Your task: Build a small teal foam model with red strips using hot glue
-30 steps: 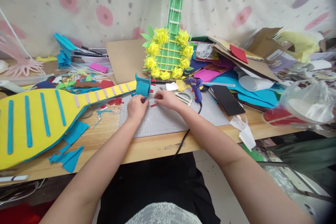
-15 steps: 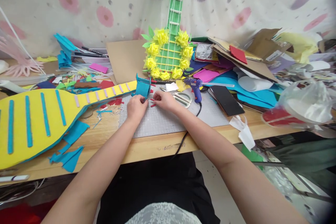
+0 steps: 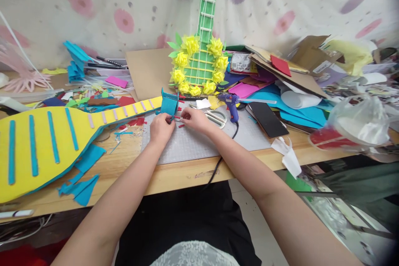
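Note:
My left hand (image 3: pixel 161 127) and my right hand (image 3: pixel 193 118) meet over a grey cutting mat (image 3: pixel 199 141), just below the blue headstock (image 3: pixel 170 104) of a yellow foam guitar (image 3: pixel 46 141). Both hands have their fingers pinched together around small red foam pieces (image 3: pixel 181 125). What exactly each pinch holds is too small to make out. More red bits lie on the mat beside my fingers.
A green foam guitar with yellow flowers (image 3: pixel 199 66) leans against the wall behind. A blue glue gun (image 3: pixel 232 104), scissors (image 3: pixel 218 116) and a black phone (image 3: pixel 267 119) lie to the right. Piles of coloured foam sheets, cardboard and a plastic bag (image 3: pixel 358 124) crowd the right side.
My right hand has slid a little left, closer to my left hand and the blue headstock. The left hand has hardly moved.

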`<state>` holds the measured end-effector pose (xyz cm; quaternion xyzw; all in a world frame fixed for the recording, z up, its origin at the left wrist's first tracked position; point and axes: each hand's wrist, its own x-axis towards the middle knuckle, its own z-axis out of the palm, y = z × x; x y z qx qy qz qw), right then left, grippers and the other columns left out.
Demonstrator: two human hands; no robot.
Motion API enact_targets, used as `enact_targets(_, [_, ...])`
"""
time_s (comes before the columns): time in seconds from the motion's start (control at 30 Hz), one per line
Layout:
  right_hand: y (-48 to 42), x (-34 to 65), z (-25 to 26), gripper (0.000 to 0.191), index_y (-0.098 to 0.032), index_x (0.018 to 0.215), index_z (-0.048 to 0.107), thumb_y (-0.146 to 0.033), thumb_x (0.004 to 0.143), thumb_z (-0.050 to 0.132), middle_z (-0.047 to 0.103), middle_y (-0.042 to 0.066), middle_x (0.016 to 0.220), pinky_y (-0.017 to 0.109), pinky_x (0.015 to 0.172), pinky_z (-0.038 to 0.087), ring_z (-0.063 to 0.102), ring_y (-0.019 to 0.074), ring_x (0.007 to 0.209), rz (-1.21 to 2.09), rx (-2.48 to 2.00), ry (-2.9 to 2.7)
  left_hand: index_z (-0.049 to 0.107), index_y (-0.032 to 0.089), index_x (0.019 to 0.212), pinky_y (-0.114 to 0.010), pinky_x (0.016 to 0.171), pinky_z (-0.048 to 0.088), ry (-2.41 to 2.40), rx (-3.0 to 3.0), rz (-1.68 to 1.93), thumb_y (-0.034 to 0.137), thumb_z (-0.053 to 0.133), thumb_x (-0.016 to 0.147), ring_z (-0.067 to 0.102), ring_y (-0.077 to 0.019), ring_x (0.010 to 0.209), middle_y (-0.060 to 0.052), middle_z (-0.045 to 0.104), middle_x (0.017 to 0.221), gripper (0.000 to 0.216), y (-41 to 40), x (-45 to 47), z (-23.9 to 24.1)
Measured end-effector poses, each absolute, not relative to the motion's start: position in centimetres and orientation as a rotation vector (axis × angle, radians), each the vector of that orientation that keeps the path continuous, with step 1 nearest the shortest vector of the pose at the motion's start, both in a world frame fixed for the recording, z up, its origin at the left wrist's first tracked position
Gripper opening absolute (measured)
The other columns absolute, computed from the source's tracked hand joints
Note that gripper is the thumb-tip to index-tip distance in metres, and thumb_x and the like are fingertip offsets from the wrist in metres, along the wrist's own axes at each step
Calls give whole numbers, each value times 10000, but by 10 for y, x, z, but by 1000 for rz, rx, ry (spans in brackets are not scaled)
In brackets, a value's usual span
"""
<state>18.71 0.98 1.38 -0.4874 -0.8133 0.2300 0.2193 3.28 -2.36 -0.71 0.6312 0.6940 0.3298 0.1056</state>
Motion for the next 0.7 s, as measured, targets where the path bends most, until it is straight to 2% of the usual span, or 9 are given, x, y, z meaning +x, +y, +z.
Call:
enact_targets(0.13, [2, 200, 16, 156, -165, 874, 639, -244, 742, 668, 612, 39, 888, 237, 723, 381, 539, 140, 833, 552, -1276, -2448, 598, 198, 774, -302, 713, 441, 1997, 1864, 983, 208, 583, 675, 590, -182, 773, -35, 651, 788, 101, -26, 28, -7])
enact_targets(0.37, [-4, 201, 23, 62, -161, 839, 605, -207, 826, 566, 594, 81, 963, 269, 772, 386, 542, 170, 919, 436, -1239, -2589, 584, 201, 758, -290, 694, 436, 1954, 1906, 1011, 213, 580, 682, 572, -169, 743, -27, 634, 771, 77, -27, 27, -5])
enact_targets(0.53, [1, 206, 31, 73, -198, 917, 482, -227, 851, 490, 622, -10, 771, 252, 687, 436, 586, 113, 713, 974, -1112, -1988, 573, 195, 737, -267, 677, 408, 1977, 1985, 1252, 228, 503, 757, 516, -138, 675, -19, 592, 731, 80, -33, 28, 3])
enact_targets(0.63, [4, 204, 36, 255, -226, 980, 412, -285, 795, 577, 620, -32, 754, 247, 650, 478, 611, 105, 685, 1270, -955, -1557, 582, 187, 778, -257, 671, 401, 1824, 2099, 1298, 288, 461, 821, 495, -126, 663, -26, 589, 755, 164, -37, 31, 7])
enact_targets(0.7, [5, 199, 36, 329, -230, 963, 416, -316, 743, 646, 618, -40, 745, 261, 689, 507, 626, 105, 707, 1393, -890, -1389, 599, 185, 842, -254, 679, 402, 1699, 2164, 1232, 338, 433, 853, 504, -124, 679, -34, 603, 800, 226, -38, 33, 7])
